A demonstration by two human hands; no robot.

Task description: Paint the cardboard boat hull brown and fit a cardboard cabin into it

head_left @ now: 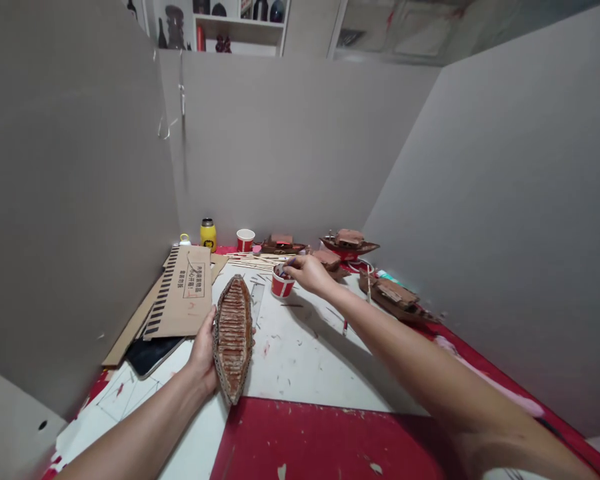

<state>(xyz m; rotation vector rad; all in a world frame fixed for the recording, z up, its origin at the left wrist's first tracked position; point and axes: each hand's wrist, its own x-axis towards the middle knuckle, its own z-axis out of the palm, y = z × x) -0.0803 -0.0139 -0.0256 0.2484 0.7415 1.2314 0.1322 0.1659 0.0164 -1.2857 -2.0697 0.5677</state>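
Note:
My left hand grips a brown model boat hull above the front of the white sheet. The hull's open inside faces up and has ridged crosswise strips with a reddish-brown colour. My thumb lies along its left side, and fingertips show at its right edge. Farther forward, my right hand is closed in a pinch at the mouth of a red and white paper cup. What the fingers hold is too small and hidden to name, and the cup's contents are mostly out of sight.
Finished-looking model boats stand along the right and back. Thin sticks, a ruler, another paper cup and a yellow bottle lie or stand behind. Cardboard overlaps a dark phone-like slab at left. Grey partitions enclose the table.

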